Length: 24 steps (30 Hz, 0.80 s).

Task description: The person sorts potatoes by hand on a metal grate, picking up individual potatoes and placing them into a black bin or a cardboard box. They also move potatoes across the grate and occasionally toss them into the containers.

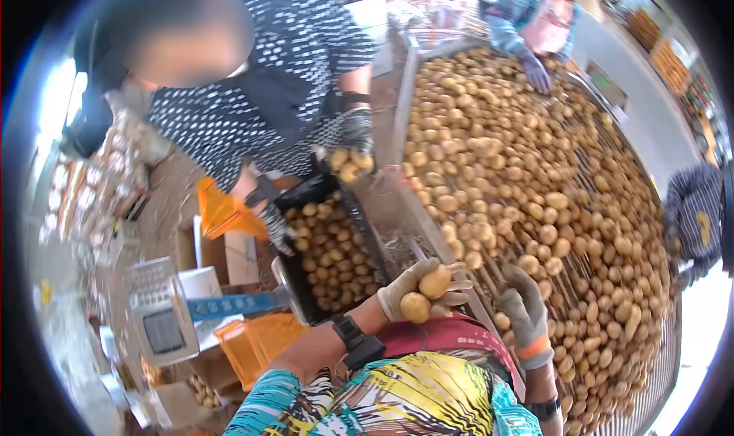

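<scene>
My left hand (417, 289), in a pale work glove, is held palm up near the table's near edge with two potatoes (435, 281) resting in it. To its right, my right hand (526, 313), in a grey glove with an orange cuff, reaches down at the edge of the potatoes, its fingers curled against a potato (502, 321). Many loose potatoes (489, 153) cover the slatted sorting table (409, 92). A black crate (368, 233) partly filled with potatoes stands left of the table.
A co-worker in a dotted shirt (283, 69) holds potatoes over the crate with gloved hands. Other people stand at the far side (539, 30) and right side (692, 214). Left are a scale display (163, 313), an orange crate (256, 348) and cardboard boxes (180, 405).
</scene>
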{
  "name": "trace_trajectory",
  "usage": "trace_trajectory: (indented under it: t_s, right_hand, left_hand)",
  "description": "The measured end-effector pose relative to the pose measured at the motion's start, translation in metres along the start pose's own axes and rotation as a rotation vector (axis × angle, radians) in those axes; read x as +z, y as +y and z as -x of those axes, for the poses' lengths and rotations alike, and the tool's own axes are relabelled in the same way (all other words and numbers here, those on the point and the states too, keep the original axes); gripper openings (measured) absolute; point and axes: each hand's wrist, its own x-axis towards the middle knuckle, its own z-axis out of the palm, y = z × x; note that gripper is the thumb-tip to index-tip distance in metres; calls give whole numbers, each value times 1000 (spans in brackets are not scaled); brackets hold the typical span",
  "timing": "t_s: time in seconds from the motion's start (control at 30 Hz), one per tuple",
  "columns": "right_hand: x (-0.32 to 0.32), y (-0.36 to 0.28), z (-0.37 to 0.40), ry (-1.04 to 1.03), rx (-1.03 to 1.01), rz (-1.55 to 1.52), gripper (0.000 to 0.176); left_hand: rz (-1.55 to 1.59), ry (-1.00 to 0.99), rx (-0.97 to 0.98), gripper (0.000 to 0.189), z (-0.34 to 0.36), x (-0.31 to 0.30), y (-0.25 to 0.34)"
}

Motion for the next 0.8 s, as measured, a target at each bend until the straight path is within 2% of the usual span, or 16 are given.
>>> trace_trajectory:
  t_s: [0.07, 0.13, 0.17, 0.2, 0.27, 0.3, 0.33, 0.4, 0.43, 0.5, 0.6, 0.7, 0.8]
  right_hand:
    - [-18, 44, -4, 110, -37, 186, 41]
    - [-25, 31, 5, 119, 241, -110, 40]
    - [-41, 51, 8, -12, 306, -484, 40]
    - [-37, 48, 10, -23, 308, -481, 40]
    - [-25, 37, 20, 314, 382, -205, 35]
    - [-30, 45, 23, 302, 377, -163, 35]
    - [-33, 52, 24, 299, 379, -163, 35]
    - [-40, 65, 27, 277, 347, -91, 36]
    - [-43, 72, 28, 278, 345, -91, 36]
    - [-43, 75, 30, 238, 292, 15, 38]
    - [-35, 58, 34, 230, 422, -15, 36]
    - [-39, 79, 38, 229, 347, 66, 35]
    - [-36, 78, 43, 208, 362, 108, 36]
  left_hand:
    - [221, -108, 76, 72, 42, -22, 14]
    - [304, -62, 337, 69, 90, -40, 21]
    - [281, -23, 459, 76, 113, -62, 24]
    - [273, 48, 531, 69, 135, -80, 34]
    - [343, 142, 695, 55, 180, -88, 43]
    - [287, 230, 768, 51, 200, -107, 51]
    - [337, 198, 811, 52, 213, -107, 52]
    - [399, 370, 817, 54, 238, -127, 58]
    - [398, 369, 816, 54, 236, -126, 60]
    - [339, 546, 916, 57, 234, -123, 63]
    - [423, 586, 918, 56, 244, -147, 80]
    - [379, 584, 920, 58, 274, -163, 106]
    - [327, 585, 953, 56, 290, -170, 121]
